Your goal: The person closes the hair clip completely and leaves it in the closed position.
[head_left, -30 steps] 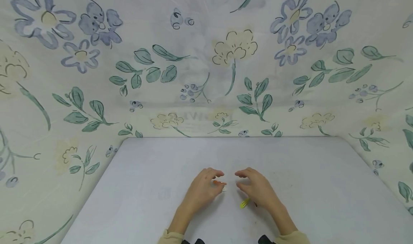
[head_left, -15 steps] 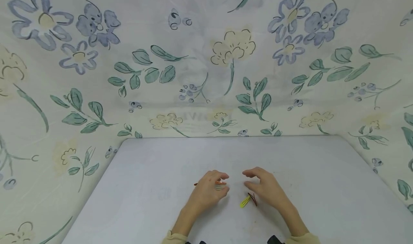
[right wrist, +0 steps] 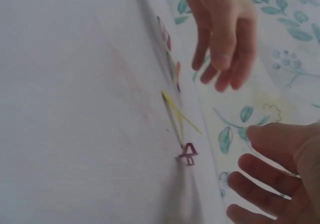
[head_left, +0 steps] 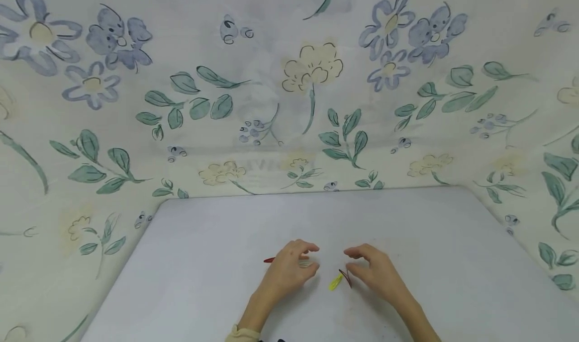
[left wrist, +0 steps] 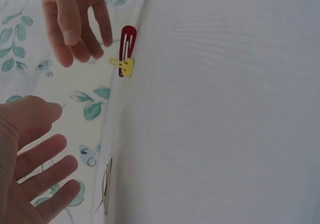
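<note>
My left hand (head_left: 289, 267) is held above the white table with fingers loosely bent and nothing in them. Beside it a red hair clip (head_left: 269, 260) sticks out on the left, and pale clips show partly behind its fingers. Opposite, my right hand (head_left: 379, 273) is also raised, fingers relaxed and holding nothing. Just left of it lie a yellow snap hair clip (head_left: 335, 281) and a dark red hair clip (head_left: 346, 278), touching or overlapping. In the right wrist view an orange clip (right wrist: 178, 68) and a pinkish-red clip (right wrist: 165, 34) lie farther off. A thin clip (left wrist: 106, 188) appears edge-on in the left wrist view.
The white tabletop (head_left: 217, 231) spreads around both hands. Behind it and at both sides hangs a flower-patterned cloth (head_left: 271, 90), meeting the table's back edge.
The hands have moved apart, the right one shifting right and uncovering the dark red clip. A red clip left of the left hand has come into view. The head view has turned slightly right.
</note>
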`<state>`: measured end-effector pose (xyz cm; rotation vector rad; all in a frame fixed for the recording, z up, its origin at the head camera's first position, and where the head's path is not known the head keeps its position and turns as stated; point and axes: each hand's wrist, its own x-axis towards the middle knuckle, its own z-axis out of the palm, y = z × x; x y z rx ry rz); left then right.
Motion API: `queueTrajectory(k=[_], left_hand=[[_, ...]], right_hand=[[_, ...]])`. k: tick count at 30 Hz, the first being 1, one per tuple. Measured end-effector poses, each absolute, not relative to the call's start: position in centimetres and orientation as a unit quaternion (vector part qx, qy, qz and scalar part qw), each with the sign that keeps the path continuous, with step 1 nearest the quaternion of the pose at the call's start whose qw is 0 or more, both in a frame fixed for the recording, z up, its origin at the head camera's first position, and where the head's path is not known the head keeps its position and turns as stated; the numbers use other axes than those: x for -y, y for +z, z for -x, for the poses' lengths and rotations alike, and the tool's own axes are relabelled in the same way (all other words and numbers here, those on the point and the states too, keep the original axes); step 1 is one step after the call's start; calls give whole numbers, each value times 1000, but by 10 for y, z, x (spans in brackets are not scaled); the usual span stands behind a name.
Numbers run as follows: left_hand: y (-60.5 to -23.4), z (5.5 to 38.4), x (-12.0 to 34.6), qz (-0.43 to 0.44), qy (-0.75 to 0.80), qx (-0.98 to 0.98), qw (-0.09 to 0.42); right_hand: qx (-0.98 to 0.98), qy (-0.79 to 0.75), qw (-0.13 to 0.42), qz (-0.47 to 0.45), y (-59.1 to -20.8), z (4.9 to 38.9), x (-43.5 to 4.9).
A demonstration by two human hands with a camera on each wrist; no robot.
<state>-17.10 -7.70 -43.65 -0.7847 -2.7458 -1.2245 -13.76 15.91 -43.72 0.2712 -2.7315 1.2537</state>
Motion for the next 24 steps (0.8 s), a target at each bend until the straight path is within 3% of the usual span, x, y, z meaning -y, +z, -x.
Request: queueTrajectory(k=[11, 24], left_hand=[[-435, 182, 60, 309, -358, 881, 20], [-433, 191, 38, 338, -290, 894, -52]], right_hand=[[916, 390, 74, -64, -448, 121, -163], [939, 330, 57, -81, -449, 114, -158]])
